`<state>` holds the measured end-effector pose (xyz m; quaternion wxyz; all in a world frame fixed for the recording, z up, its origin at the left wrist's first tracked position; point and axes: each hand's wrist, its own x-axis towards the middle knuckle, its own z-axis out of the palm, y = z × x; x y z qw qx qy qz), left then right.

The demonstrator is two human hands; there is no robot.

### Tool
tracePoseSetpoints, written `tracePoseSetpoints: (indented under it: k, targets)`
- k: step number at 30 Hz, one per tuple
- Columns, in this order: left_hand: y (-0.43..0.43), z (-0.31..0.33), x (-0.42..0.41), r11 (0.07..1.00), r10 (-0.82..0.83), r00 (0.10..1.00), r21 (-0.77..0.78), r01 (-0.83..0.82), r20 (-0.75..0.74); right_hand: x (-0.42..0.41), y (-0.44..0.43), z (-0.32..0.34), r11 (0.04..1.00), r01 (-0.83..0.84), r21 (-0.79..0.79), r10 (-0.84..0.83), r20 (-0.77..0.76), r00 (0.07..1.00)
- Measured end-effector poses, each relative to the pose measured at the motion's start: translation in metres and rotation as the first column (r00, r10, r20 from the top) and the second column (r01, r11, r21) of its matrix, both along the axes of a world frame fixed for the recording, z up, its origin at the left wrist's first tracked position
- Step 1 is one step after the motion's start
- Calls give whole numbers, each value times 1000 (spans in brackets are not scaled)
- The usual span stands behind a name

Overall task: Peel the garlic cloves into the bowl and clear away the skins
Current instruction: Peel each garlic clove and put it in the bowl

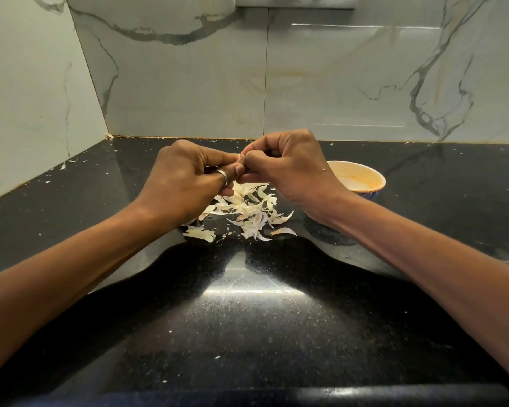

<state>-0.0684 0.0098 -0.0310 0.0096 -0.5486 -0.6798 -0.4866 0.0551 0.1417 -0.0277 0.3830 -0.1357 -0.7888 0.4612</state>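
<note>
Both my hands meet above the black counter (265, 318). My left hand (188, 177), with a ring on one finger, and my right hand (288, 165) pinch a small garlic clove (241, 158) between their fingertips; only its pale tip shows. Under the hands lies a heap of pale garlic skins (247, 212). A bowl (362, 179) with an orange-stained inside stands to the right, partly behind my right wrist. What lies inside it is hidden from here.
Marble-patterned wall tiles (247, 83) close the counter at the back and on the left. Small skin flakes (71, 163) are scattered along the back left of the counter. The counter's front edge runs along the bottom of the view.
</note>
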Motion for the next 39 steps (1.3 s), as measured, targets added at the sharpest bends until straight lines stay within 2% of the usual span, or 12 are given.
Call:
tracePoseSetpoints:
  k: [13, 25, 28, 32, 39]
  targets:
    - [4, -1, -2, 999, -40, 972, 18, 36, 232, 3, -4, 4, 949, -133, -287, 121, -61, 991]
    - [3, 0, 1, 998, -19, 987, 62, 9, 160, 5, -4, 6, 922, -150, -358, 148, -34, 988]
    - [2, 0, 2, 998, -2, 995, 67, -5, 103, 4, -4, 4, 950, -99, -295, 107, 13, 994]
    - [0, 0, 3, 997, 34, 999, 62, -33, -8, 4, -4, 1, 998, 16, -64, -10, 99, 995]
    - [0, -1, 1, 990, 137, 966, 50, -129, -218, 5, -8, 1, 961, 122, 248, -158, 129, 979]
